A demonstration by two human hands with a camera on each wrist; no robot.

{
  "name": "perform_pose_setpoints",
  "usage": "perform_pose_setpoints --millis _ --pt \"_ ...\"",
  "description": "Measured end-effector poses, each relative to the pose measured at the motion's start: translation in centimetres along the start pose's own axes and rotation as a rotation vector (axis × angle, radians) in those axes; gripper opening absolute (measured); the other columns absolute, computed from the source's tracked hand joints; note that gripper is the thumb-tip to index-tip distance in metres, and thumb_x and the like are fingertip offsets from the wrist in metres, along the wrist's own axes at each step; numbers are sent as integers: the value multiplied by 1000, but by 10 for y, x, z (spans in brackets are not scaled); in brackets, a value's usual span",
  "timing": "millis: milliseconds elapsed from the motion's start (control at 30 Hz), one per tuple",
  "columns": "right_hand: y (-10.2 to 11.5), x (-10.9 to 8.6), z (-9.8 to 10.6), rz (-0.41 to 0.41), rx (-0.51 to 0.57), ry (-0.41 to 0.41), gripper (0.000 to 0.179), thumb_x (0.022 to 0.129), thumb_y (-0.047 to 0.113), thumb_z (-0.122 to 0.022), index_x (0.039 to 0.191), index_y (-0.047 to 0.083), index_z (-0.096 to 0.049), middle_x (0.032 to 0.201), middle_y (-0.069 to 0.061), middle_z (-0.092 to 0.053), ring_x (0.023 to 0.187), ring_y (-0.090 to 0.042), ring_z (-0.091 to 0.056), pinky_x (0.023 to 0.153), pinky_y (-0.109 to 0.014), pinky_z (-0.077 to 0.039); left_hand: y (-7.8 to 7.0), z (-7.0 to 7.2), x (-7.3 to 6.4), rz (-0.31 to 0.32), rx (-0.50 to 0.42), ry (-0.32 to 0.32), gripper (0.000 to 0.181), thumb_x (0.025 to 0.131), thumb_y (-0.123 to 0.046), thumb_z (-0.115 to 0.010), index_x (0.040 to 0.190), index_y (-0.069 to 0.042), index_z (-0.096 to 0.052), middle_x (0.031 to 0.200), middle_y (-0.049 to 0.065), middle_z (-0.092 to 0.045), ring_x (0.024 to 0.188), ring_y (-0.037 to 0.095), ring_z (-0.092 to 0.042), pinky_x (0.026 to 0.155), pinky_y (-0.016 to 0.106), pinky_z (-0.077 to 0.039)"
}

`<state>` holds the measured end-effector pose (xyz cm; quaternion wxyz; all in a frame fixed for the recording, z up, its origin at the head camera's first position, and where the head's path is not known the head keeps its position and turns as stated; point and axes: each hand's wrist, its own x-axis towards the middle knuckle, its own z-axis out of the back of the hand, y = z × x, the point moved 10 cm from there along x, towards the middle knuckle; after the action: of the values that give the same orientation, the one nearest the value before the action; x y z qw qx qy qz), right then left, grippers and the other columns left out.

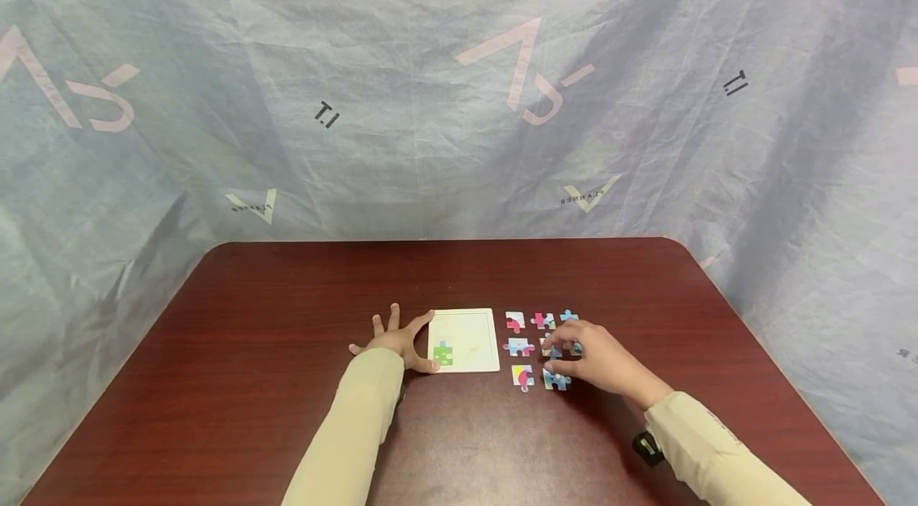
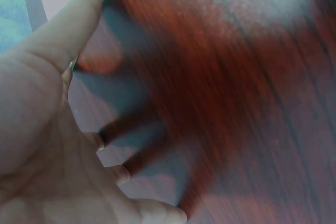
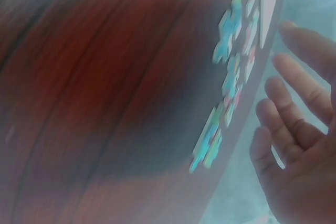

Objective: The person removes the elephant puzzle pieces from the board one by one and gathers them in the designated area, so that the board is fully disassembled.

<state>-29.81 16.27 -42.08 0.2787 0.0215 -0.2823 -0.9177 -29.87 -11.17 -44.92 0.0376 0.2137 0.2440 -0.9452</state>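
A square white puzzle board (image 1: 475,337) lies flat on the table, with a green puzzle piece (image 1: 444,354) in its lower left corner. My left hand (image 1: 397,342) has its fingers spread at the board's left side; thumb and index finger touch the edge. Over the loose pieces to the right hovers my right hand (image 1: 601,358), fingers loosely bent, thumb apart from them. Between and under its fingers show a blue puzzle piece (image 1: 557,380) and a partly covered piece (image 1: 551,348). In the right wrist view nothing sits between the fingers (image 3: 302,121).
Further loose pieces lie in rows beside the board: a pink-and-white piece (image 1: 515,320), a pink one (image 1: 541,321), a blue-and-red one (image 1: 518,347) and a yellow-and-pink one (image 1: 523,376). The brown table (image 1: 287,275) ends at a grey cloth backdrop (image 1: 416,171).
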Motion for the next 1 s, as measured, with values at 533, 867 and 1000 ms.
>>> perform_pose_setpoints --millis 533,867,1000 --pt "25 33 -17 -23 158 -41 28 88 23 -82 110 8 -74 103 -5 -68 96 -28 -66 82 -42 -55 -1 1 -3 -5 -2 -6 92 87 -32 -84 161 -31 -30 169 19 -1 153 47 3 106 83 -8" --pt "38 47 -33 -65 158 -23 27 89 23 -82 111 9 -74 102 -5 -66 101 -29 -67 91 -50 -54 0 1 0 -6 -13 -6 93 85 -32 -85 161 -31 -31 169 20 -1 153 47 4 106 83 -7" --pt "45 53 -39 -58 150 -14 27 89 21 -81 112 8 -74 99 -5 -65 97 -30 -65 87 -47 -54 0 1 -1 1 -15 -2 93 86 -32 -84 161 -32 -30 169 19 0 153 46 4 106 83 -6"
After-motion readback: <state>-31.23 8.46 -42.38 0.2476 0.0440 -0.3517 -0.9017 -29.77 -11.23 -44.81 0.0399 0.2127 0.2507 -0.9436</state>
